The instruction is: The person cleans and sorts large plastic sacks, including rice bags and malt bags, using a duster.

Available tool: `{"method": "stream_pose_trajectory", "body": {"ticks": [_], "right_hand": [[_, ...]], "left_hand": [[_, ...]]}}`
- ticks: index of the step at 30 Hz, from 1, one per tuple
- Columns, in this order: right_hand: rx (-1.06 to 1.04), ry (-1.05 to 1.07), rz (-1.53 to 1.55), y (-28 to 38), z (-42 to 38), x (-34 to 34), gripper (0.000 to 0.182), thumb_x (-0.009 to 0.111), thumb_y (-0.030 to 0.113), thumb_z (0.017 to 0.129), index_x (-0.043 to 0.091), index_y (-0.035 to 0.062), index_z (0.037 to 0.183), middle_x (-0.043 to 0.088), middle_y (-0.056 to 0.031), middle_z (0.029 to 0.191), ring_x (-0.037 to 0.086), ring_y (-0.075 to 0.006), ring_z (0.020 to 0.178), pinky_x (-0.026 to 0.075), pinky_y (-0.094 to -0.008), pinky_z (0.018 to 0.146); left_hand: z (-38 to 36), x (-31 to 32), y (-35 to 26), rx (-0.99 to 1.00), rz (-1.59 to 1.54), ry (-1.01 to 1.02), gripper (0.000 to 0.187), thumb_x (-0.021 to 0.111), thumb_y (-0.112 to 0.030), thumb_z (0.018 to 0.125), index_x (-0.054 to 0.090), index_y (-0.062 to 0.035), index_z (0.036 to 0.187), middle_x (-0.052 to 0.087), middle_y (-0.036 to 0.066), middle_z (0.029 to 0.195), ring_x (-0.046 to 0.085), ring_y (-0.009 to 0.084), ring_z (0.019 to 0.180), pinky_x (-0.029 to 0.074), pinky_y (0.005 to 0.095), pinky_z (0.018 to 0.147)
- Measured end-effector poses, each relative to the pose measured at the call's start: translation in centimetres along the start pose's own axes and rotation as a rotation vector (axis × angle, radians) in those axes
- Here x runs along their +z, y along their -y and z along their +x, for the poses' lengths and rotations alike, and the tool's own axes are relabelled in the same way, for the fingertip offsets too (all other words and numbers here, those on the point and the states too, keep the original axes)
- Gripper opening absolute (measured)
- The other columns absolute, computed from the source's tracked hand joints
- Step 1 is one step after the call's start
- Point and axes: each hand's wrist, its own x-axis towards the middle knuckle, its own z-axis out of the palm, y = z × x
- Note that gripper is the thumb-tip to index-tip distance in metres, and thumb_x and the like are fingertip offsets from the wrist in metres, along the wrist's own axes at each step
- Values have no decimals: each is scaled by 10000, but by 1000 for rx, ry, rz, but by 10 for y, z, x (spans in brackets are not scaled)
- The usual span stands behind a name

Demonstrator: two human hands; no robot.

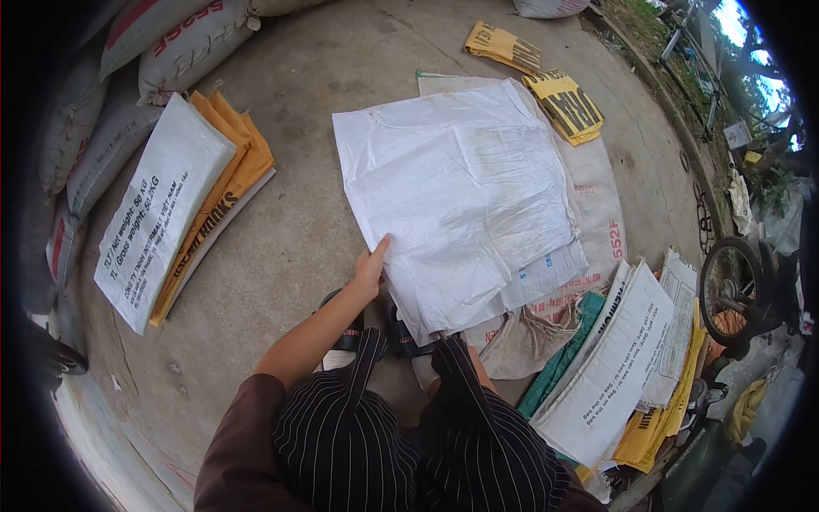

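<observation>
A large white woven sack (452,188), creased toward its right end, lies flat in front of me over other sacks. My left hand (373,266) is closed on its near left edge, thumb on top and the other fingers hidden underneath. Of my right side, only a bit of forearm (480,365) shows beside my striped knee; the hand is near the sack's bottom corner, its fingers hidden. Beneath the white sack lie a sack with blue print (550,273) and a larger pale sack with red lettering (601,205).
Folded white and yellow sacks (171,213) lie at left, beside full sacks (192,51). Two folded yellow bundles, one farther back (503,47) and one nearer (567,107), lie beyond. More folded sacks (610,367) are at right, near a wheel (732,290).
</observation>
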Motion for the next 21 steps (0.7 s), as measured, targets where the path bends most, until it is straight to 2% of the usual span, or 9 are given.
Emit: {"method": "stream_pose_trajectory", "body": {"ticks": [3,4,6,7,9,11,15,17,21], "right_hand": [[12,-30,17,-2,-1,5,385,401,324,926,591,27,771,476,20,556,445,-51,503,340,-224,434],[165,104,253,-3,-2,0,389,399,319,927,592,18,777,493,12,582,453,-57,541,357,-233,470],[325,231,502,-7,-4,-7,392,396,314,929,593,8,784,509,4,608,460,-62,579,375,-241,507],[352,275,545,-12,-1,-10,397,394,314,930,592,-3,798,517,2,618,458,-69,587,382,-249,525],[379,308,596,-4,1,-10,402,391,313,931,592,-14,812,525,0,627,456,-75,596,389,-257,543],[225,183,492,23,-1,-4,401,387,300,930,590,-19,795,517,-4,605,447,-81,568,382,-263,530],[139,130,355,-1,10,10,388,397,281,921,590,-15,761,509,-14,580,438,-86,552,375,-268,518],[138,-30,283,3,8,3,375,411,265,910,583,-9,720,479,-14,530,431,-98,486,361,-282,466],[320,-269,317,-33,8,-38,342,417,284,918,553,48,711,411,40,493,363,-57,394,274,-231,378]], "left_hand": [[15,-8,1,129,66,-45,733,660,-467,714,409,9,1212,516,128,1143,498,265,1034,401,429,846],[21,-7,3,125,77,-42,733,660,-467,714,409,9,1212,516,128,1143,498,265,1034,401,429,846],[15,5,1,532,361,-463,784,671,-416,714,336,25,1269,348,236,1263,374,312,1156,314,460,941],[8,7,3,533,373,-453,784,671,-416,714,336,25,1269,348,236,1263,374,312,1156,314,460,941],[-72,25,-26,1403,947,-278,884,703,-409,657,281,26,1301,246,252,1321,278,361,1218,242,499,979],[-130,50,-27,1363,1378,230,912,725,-364,603,282,21,1301,263,240,1325,281,394,1213,254,512,969],[-117,64,14,1330,1700,281,737,646,-280,666,349,23,1269,339,222,1296,308,393,1202,258,517,964],[-100,55,22,1326,1877,117,554,539,-177,717,423,29,1218,421,222,1238,353,367,1189,270,505,964],[-113,18,-4,1488,1740,199,453,458,-112,752,463,32,1182,458,210,1216,375,331,1194,288,499,958]]}}
